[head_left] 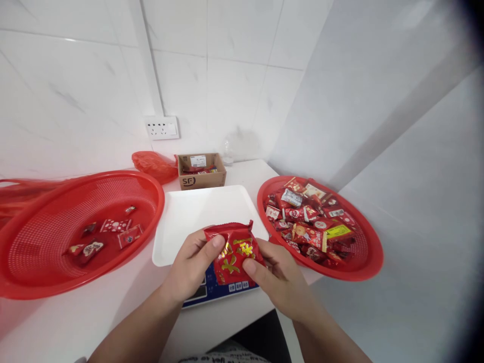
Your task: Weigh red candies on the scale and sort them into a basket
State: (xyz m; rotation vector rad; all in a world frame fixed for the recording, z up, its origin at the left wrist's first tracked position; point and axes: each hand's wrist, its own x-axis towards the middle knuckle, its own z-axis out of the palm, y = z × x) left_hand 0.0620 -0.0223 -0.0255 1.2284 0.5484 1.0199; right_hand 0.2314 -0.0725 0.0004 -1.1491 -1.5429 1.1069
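Between my two hands is a red foil packet (234, 252) with gold print, held over the front of a blue-fronted scale (223, 295). My left hand (194, 262) grips its left side, thumb on the front. On its right side, my right hand (280, 275) pinches it with the thumb across the lower front. Behind the packet lies the scale's white tray (200, 206), with nothing visible on it. The packet and hands cover part of the scale's panel.
A red basket (151, 201) at left holds several small packets. Another red basket (368, 264) at right is heaped with wrapped snacks. Behind the tray stand a cardboard box (212, 180) with packets and a red plastic bag (155, 166), near a wall socket (162, 128).
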